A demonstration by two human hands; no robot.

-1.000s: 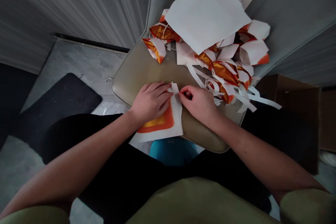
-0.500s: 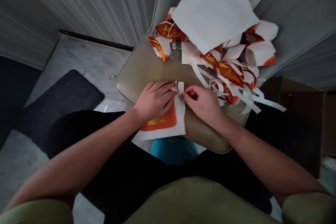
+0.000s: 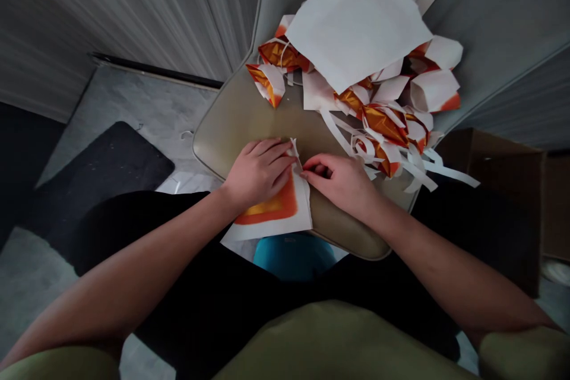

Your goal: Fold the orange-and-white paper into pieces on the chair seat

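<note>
A white sheet (image 3: 285, 221) with an orange and gold print lies at the front edge of the chair seat. My left hand (image 3: 260, 171) rests flat on the sheet's upper part, its fingers pointing right and covering some of the print. At the sheet's right border, my right hand (image 3: 341, 181) pinches the narrow paper edge between thumb and index finger. That border looks torn and uneven near the fingertips.
On the seat (image 3: 231, 116), behind my hands, lie crumpled orange-and-white paper pieces (image 3: 385, 122), curled white strips (image 3: 416, 167) and a large white sheet (image 3: 358, 18). A cardboard box (image 3: 503, 190) stands right. Something blue (image 3: 294, 255) is below the seat.
My right hand has moved slightly left and down along the paper's border. The flap of torn paper that stood up near the fingertips now looks narrower. The whole view has shifted a little.
</note>
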